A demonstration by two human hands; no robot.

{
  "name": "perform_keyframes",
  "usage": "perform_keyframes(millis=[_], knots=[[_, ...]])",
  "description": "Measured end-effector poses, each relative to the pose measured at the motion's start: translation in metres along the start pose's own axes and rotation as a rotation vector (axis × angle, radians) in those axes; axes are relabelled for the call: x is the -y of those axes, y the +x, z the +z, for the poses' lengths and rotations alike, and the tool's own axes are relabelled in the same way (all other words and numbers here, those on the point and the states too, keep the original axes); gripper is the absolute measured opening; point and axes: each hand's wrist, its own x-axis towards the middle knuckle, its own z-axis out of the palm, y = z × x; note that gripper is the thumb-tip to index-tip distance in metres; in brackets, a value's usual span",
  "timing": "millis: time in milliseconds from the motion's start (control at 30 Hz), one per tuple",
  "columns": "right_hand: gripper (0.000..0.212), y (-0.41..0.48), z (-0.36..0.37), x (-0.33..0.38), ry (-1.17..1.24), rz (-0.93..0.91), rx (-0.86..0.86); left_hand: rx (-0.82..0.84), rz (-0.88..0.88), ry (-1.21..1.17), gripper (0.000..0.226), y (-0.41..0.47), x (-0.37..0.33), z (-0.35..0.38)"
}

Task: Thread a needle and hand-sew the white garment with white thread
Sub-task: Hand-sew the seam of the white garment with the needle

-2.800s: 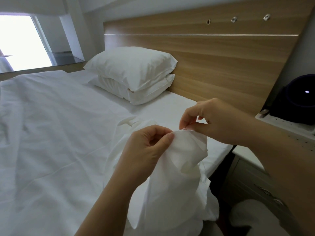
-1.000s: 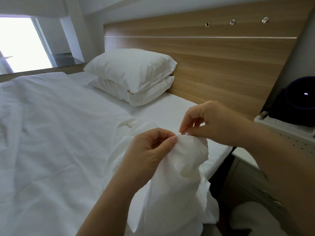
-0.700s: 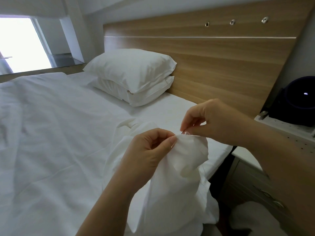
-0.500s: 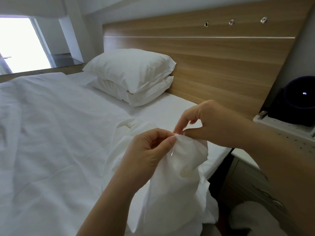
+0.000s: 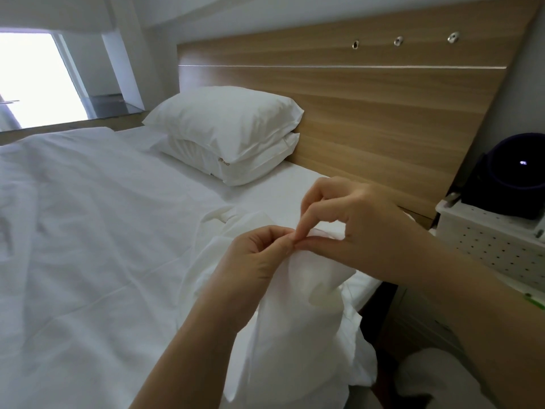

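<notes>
The white garment (image 5: 300, 314) hangs in folds from my hands over the bed's right edge. My left hand (image 5: 253, 261) pinches its top fold between thumb and forefinger. My right hand (image 5: 348, 219) has its forefinger and thumb pressed together right against my left fingertips, at the fold's top edge. The needle and the white thread are too small to make out between the fingertips.
A white bed sheet (image 5: 88, 231) spreads to the left, with two stacked pillows (image 5: 230, 134) against the wooden headboard (image 5: 368, 107). At the right stands a white perforated box (image 5: 486, 234) with a dark round device (image 5: 513, 175) on top.
My right hand's fingertips have moved left along the fold's edge and now meet my left fingertips. My left hand keeps its pinch on the garment.
</notes>
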Motion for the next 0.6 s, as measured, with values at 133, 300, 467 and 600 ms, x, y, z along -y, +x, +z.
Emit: perform_keyframes(millis=[133,300,467,600], knots=[[0.020,0.000,0.006,0.000,0.169,0.030,-0.091,-0.003,-0.059,-0.061,0.016,0.001,-0.001,0.001],[0.012,0.005,-0.005,0.006,0.781,0.280,-0.238,-0.119,-0.116,-0.062,0.027,0.013,0.009,-0.002],[0.012,0.012,-0.016,-0.002,1.428,0.571,-0.492,-0.152,-0.113,-0.167,0.033,0.019,0.015,-0.001],[0.012,0.012,-0.012,-0.028,1.137,0.635,-0.825,-0.126,-0.064,-0.230,0.041,0.018,0.015,0.001]])
